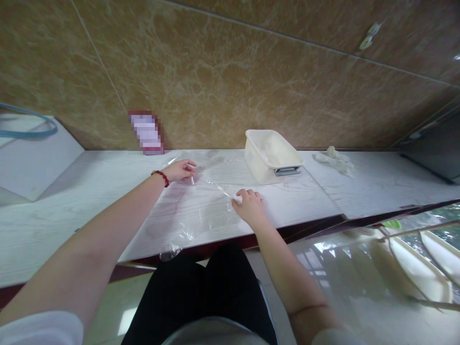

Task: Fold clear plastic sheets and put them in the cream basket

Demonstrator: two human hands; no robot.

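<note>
A clear plastic bag lies spread on the white wood-grain counter, and its lower end hangs over the front edge. My left hand, with a red bead bracelet on the wrist, has its fingers curled at the bag's far side. The bag's edge runs in a straight line from there to my right hand, where thumb and fingers pinch it. Just beyond my right hand stands a cream plastic bin with a grey handle on its front. What lies inside the bin is hard to make out.
A phone-like item, blurred out, leans on the brown marble wall. A crumpled white cloth or glove lies right of the bin. At the left is a white box with a blue hoop. A chair stands lower right.
</note>
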